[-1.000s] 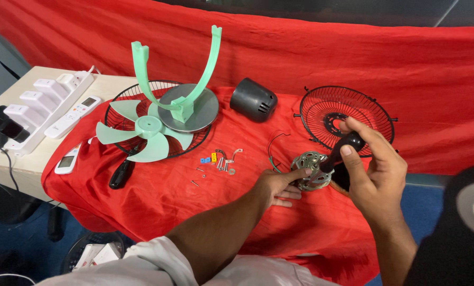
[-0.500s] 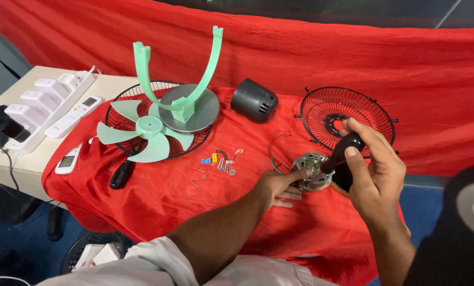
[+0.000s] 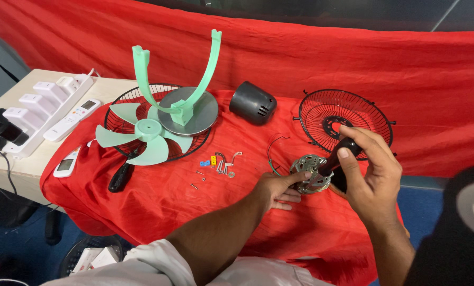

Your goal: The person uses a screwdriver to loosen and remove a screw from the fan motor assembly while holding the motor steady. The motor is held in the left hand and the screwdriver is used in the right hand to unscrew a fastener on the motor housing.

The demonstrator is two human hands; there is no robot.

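Fingers (image 3: 348,159) of right hand (image 3: 372,177) grip screwdriver (image 3: 338,157) over motor (image 3: 310,173).

The left hand (image 3: 275,189) lies low and palm down, its forefinger stretched out to the right and the other fingers loosely spread, the bare forearm running back down toward a white sleeve. The right hand (image 3: 371,172) is raised beside it, fingers curled in a closed grip with the thumb pointing up, wrist bent inward.
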